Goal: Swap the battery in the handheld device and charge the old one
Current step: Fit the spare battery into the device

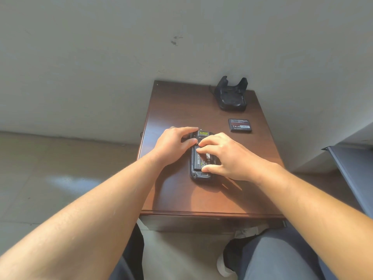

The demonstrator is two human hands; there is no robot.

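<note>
- Dark brown wood table (pixel 177 110) carries everything: the black handheld device (pixel 198 175) lies face down near the middle, its back open toward us.
- A battery (pixel 198 160) sits in the device's bay; we cannot tell whether it is the old cell or the replacement.
- A second, loose battery (pixel 240 125) lies flat on the table, well apart to the right of the device and just in front of the charging cradle (pixel 232 97), which stands empty at the far right corner.
- Our judgement: the swap is mid-way at most. Nothing is charging yet, and no back cover is in view.
- Left hand (pixel 173 144) rests flat on the device's upper left edge, fingers spread over the top end, bracing it rather than gripping.
- Right hand (pixel 222 154) arches over the bay, fingertips (pixel 201 149) touching the seated battery's top edge and thumb at its lower end; pinching or pressing, not lifting it clear.
- Both forearms reach in from the near edge, wrists low.
</note>
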